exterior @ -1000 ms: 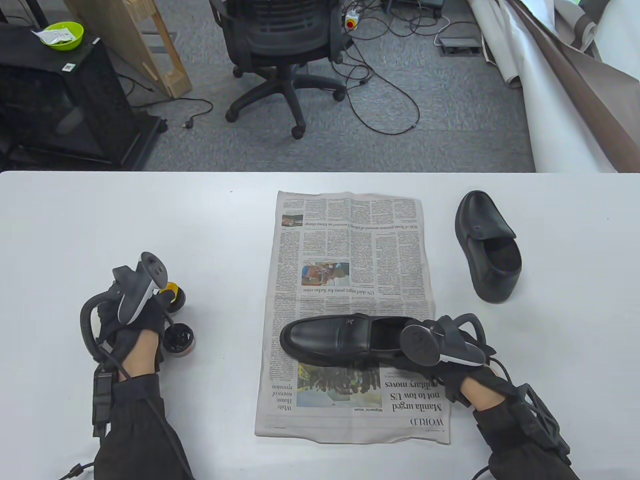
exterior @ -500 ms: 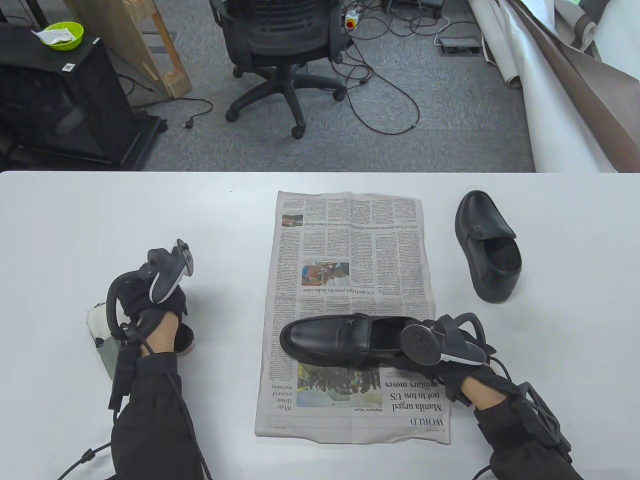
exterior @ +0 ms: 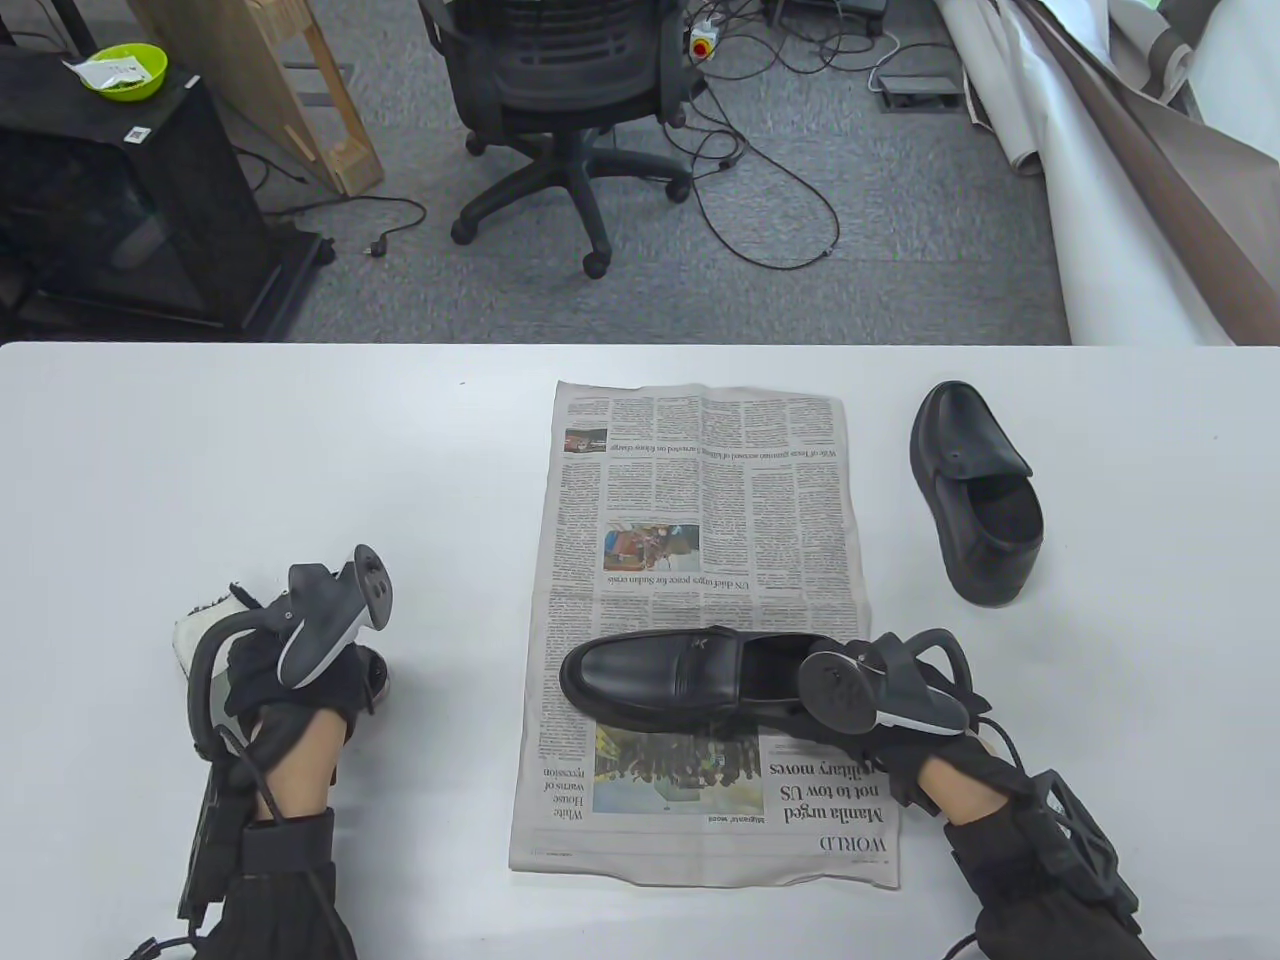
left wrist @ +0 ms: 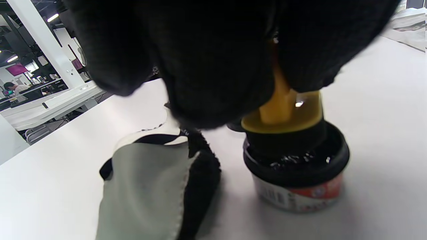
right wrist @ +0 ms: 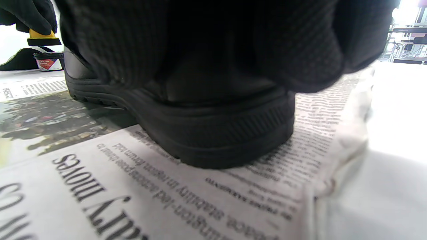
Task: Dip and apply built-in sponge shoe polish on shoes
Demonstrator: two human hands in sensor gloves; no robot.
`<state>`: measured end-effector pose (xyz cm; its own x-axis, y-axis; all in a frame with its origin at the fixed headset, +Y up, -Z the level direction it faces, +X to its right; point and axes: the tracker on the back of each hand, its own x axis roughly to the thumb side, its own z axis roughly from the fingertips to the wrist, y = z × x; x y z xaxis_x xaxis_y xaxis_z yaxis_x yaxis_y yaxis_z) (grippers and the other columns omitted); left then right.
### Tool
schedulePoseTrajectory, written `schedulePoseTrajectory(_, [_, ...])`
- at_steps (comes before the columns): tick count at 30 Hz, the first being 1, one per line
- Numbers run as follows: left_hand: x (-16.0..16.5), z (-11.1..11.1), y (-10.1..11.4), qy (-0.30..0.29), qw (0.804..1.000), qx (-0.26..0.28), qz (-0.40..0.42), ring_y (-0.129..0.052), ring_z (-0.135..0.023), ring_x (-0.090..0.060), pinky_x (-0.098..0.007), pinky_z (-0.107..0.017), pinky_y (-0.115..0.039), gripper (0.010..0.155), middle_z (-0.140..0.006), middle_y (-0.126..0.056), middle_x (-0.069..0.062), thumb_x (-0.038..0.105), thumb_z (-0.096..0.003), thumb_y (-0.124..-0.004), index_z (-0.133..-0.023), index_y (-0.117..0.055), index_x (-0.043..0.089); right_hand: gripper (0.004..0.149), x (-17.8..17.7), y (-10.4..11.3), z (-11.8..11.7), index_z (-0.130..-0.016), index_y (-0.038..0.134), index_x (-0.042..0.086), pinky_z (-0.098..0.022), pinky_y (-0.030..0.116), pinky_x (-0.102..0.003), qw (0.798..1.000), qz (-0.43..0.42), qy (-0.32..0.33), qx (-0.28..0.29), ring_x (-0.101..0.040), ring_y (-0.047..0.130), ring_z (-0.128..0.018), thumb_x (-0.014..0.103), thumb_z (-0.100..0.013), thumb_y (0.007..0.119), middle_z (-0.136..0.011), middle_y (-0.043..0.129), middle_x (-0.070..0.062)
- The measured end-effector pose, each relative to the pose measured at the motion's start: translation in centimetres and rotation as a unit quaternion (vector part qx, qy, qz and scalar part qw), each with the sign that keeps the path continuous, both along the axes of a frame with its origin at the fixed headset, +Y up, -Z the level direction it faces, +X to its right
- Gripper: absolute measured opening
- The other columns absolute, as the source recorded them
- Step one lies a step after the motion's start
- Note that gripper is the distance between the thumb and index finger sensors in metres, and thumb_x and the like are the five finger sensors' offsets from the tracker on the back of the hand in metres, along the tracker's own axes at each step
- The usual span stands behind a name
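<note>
Left of the newspaper (exterior: 700, 560), the left hand (exterior: 290, 680) grips the yellow sponge handle (left wrist: 280, 103) and dips it in the open polish tub (left wrist: 297, 173), which holds black polish. The right hand (exterior: 880, 730) holds the heel of the shoe (exterior: 680, 680) on the newspaper. Next, I think, the sponge must lift and go rub the shoe.

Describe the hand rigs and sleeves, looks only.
Both hands wear black knit gloves. The left hand and right hand each carry a controller-like tracker, dark grey with a white underside, a round disc head and a black loop. Black boxy modules are strapped at the wrists, with black cables trailing. Sleeves are black.
</note>
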<state>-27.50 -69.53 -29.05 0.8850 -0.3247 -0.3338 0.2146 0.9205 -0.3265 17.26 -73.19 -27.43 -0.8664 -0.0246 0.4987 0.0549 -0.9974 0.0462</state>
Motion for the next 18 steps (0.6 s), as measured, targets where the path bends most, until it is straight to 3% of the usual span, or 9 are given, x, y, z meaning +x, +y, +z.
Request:
schedulePoseTrajectory(8, [-0.2, 0.2, -0.8, -0.014, 0.999, 0.039, 0.014, -0.108, -0.028, -0.004, -0.040, -0.050, -0.091, 0.050, -0.057, -0.109, 0.000, 0.051, -0.0403, -0.093, -0.079, -0.094, 0.020, 0.038, 0.0, 0.0, 0.0, -0.058, 0.091, 0.031, -0.053, 0.083, -0.046, 1.000, -0.001, -0.003, 0.000, -0.019, 0.097, -0.036, 0.056, -0.030, 0.085, -0.066, 0.090, 0.004])
schedulePoseTrajectory(18, [-0.5, 0.1, -1.6, -0.005, 0.999, 0.031, 0.007, -0.108, -0.028, -0.004, -0.039, -0.050, -0.092, 0.049, -0.057, -0.109, 0.000, 0.051, -0.0406, -0.092, -0.079, -0.093, 0.020, 0.038, 0.0, 0.0, 0.0, -0.058, 0.091, 0.031, -0.053, 0.083, -0.046, 1.000, -0.001, -0.002, 0.000, -0.019, 0.097, -0.036, 0.056, -0.030, 0.085, -0.066, 0.090, 0.004])
